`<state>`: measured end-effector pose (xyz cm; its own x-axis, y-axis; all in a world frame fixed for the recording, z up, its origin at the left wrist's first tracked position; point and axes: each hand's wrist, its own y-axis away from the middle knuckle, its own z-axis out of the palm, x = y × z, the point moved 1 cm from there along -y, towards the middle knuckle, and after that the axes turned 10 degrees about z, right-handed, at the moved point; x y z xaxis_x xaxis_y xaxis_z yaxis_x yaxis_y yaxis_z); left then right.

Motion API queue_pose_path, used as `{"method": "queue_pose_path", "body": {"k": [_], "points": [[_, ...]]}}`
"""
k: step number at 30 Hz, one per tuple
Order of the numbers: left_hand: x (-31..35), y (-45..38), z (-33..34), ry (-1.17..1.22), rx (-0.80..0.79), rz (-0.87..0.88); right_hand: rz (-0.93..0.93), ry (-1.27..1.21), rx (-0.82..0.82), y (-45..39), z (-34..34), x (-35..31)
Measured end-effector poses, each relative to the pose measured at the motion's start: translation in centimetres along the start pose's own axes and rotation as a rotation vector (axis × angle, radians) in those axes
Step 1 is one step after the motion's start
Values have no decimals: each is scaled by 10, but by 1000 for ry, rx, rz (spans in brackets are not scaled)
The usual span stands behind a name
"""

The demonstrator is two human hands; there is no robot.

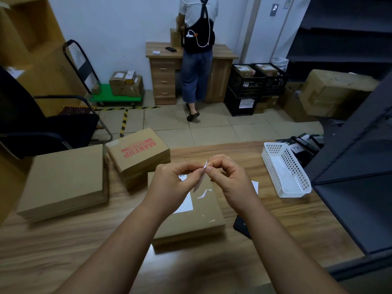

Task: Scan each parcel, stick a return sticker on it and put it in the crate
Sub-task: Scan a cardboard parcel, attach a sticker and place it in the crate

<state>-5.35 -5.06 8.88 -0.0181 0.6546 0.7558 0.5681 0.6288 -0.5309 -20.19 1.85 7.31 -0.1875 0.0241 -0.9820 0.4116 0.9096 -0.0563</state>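
Parcel (pixel 191 217) lies flat on our table (pixel 84 247). Above it our left hand (pixel 174 181) and right hand (pixel 229 179) both pinch a sticker (pixel 201 177). White basket (pixel 284 168) holds paper; black crates (pixel 254 81) hold boxes.

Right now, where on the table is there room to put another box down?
Bare wood lies near the table edge, in front of the flat box, and between the labelled parcel and white basket. The left is crowded by the MAKEUP box.

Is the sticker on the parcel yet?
Not yet. Both hands, left and right, pinch the sticker above the parcel.
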Motion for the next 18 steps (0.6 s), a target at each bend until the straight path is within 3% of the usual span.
{"method": "queue_pose_path", "body": {"k": [9,18], "points": [[-4,6,-20,-14,37,-26,45,-173,-96,1,23,-8],[-13,10,-39,-132,117,64,18,-215,-102,-8,47,-13]]}}
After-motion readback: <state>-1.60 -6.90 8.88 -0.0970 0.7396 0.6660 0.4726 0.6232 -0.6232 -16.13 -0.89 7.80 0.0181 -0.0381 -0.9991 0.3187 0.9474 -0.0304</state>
